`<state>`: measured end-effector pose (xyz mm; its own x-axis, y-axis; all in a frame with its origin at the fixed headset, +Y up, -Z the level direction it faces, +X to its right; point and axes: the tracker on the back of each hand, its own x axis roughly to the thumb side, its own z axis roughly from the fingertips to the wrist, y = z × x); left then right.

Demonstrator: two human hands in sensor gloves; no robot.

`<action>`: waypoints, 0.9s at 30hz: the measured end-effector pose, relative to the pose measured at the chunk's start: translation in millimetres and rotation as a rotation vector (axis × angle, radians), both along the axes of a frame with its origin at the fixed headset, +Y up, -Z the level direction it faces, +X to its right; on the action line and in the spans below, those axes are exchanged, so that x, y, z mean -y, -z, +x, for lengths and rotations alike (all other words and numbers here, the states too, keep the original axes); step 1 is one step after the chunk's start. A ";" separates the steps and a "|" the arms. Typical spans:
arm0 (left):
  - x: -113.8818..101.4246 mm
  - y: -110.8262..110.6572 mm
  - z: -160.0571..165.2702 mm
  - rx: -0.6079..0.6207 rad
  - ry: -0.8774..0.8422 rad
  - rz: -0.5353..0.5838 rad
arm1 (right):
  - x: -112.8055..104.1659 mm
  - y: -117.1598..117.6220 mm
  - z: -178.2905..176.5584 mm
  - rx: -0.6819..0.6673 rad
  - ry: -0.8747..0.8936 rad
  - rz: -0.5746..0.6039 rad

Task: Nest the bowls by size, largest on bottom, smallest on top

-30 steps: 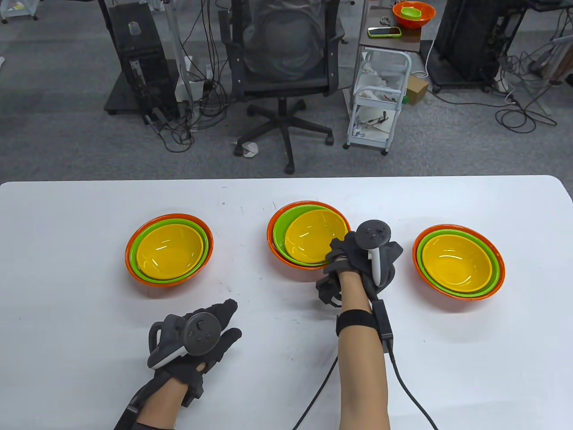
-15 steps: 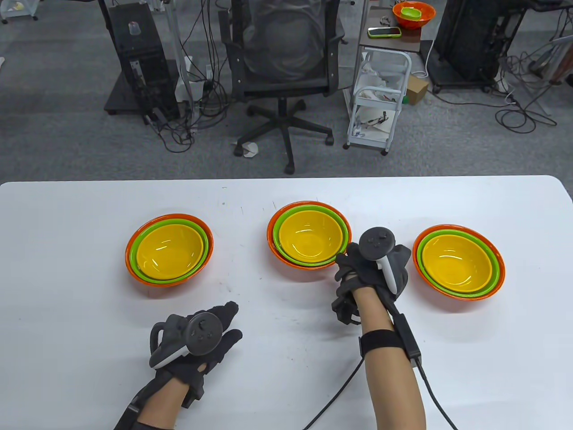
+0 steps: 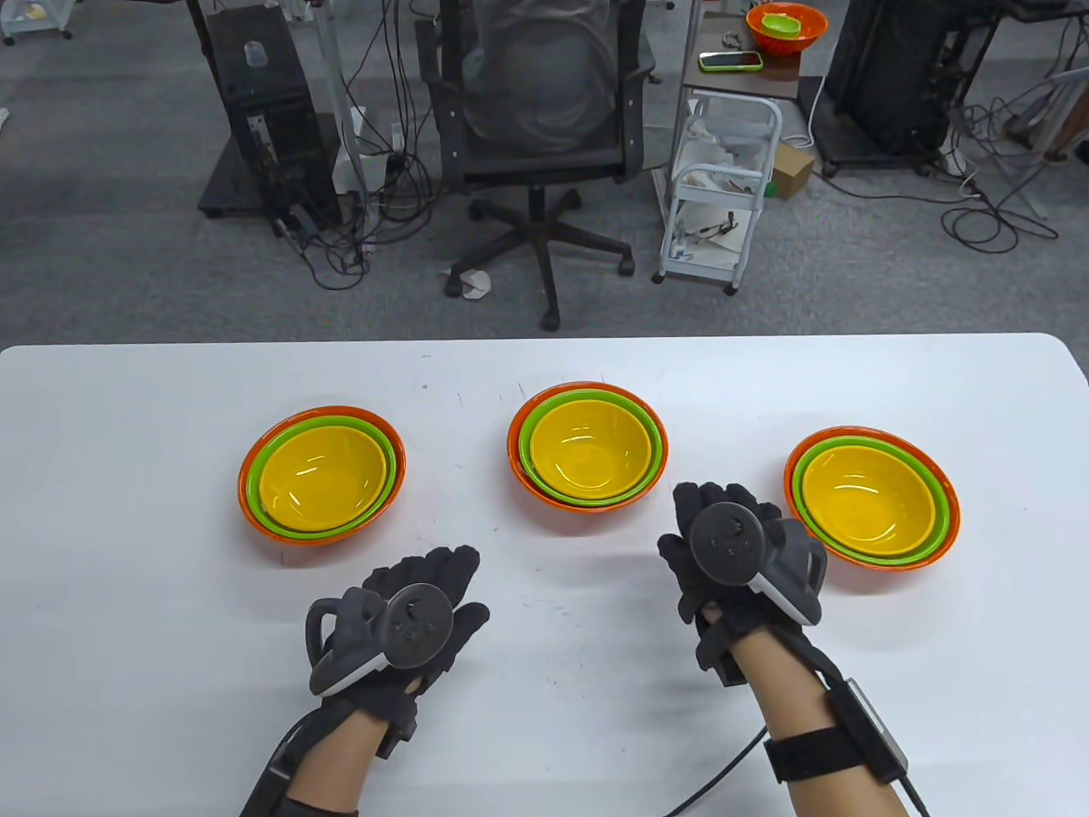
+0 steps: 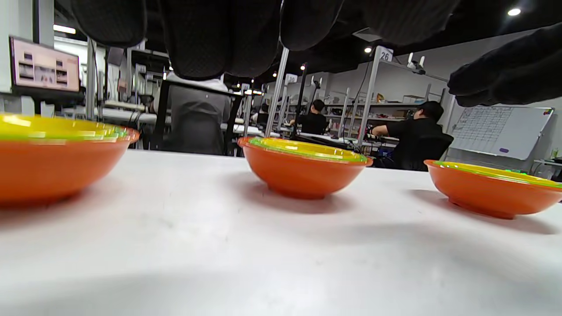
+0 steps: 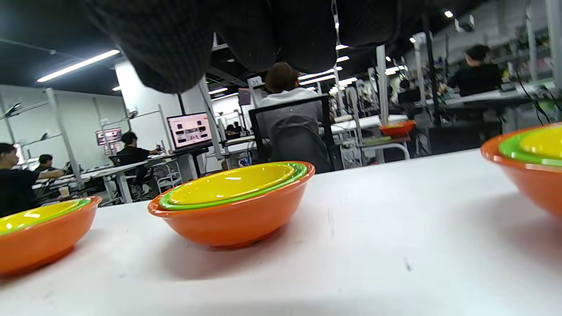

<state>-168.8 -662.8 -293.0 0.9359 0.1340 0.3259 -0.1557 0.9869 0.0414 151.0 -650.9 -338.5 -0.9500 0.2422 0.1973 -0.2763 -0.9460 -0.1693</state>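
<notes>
Three bowl stacks stand in a row on the white table (image 3: pixel 544 723). Each is an orange bowl holding a green bowl holding a yellow bowl: the left stack (image 3: pixel 322 475), the middle stack (image 3: pixel 587 447) and the right stack (image 3: pixel 872 498). They also show in the left wrist view as left stack (image 4: pixel 57 162), middle stack (image 4: pixel 303 169), right stack (image 4: pixel 491 188). My left hand (image 3: pixel 442 587) lies flat and empty on the table in front of the left and middle stacks. My right hand (image 3: pixel 723 519) lies flat and empty between the middle and right stacks.
Beyond the table's far edge stand an office chair (image 3: pixel 540 128), a white cart (image 3: pixel 719 187) and a computer tower (image 3: pixel 264 111). A further orange bowl (image 3: pixel 787 25) sits on a side stand. A cable (image 3: pixel 706 783) trails from my right wrist.
My right hand let go of the yellow bowl, which settled centred in the middle stack, then drew back toward me and spread flat. My left hand slid slightly forward and right.
</notes>
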 end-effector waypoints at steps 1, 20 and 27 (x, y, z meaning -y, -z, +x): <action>-5.5 -1.1 4.4 0.002 0.016 0.015 | -1.6 -7.4 -0.6 -0.026 -0.039 0.034; 30.3 -14.9 26.6 0.015 0.183 -0.010 | 45.0 -47.9 -0.2 -0.131 -0.203 0.088; 36.9 -14.0 27.8 0.021 0.158 -0.036 | 50.1 -47.9 4.1 -0.127 -0.202 0.051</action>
